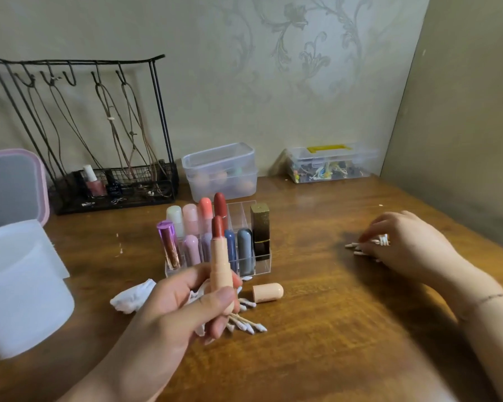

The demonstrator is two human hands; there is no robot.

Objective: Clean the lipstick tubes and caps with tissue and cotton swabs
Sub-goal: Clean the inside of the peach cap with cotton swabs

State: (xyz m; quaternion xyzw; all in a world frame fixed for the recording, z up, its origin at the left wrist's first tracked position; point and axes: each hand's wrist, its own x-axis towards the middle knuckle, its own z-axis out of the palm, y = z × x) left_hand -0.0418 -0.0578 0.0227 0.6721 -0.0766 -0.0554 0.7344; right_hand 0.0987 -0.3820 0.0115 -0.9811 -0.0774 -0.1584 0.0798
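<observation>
Lipstick tube (219, 265), uncapped, is gripped upright by the curled fingers of the left hand (183, 309); its cap (267, 292) lies just right of that hand. Cotton swabs (369, 246) are touched by the right hand (404, 245), whose grip is blurred and cannot be determined. Tissue (132, 298) is partly hidden behind the left hand.

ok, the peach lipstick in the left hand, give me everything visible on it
The peach lipstick tube is uncapped, with its dark red bullet twisted up and rounded at the tip. The matte plastic-looking body stands roughly upright, gripped by the left hand low on the barrel, above the wooden table. Its matching peach cap lies on its side on the table, apart.
</observation>
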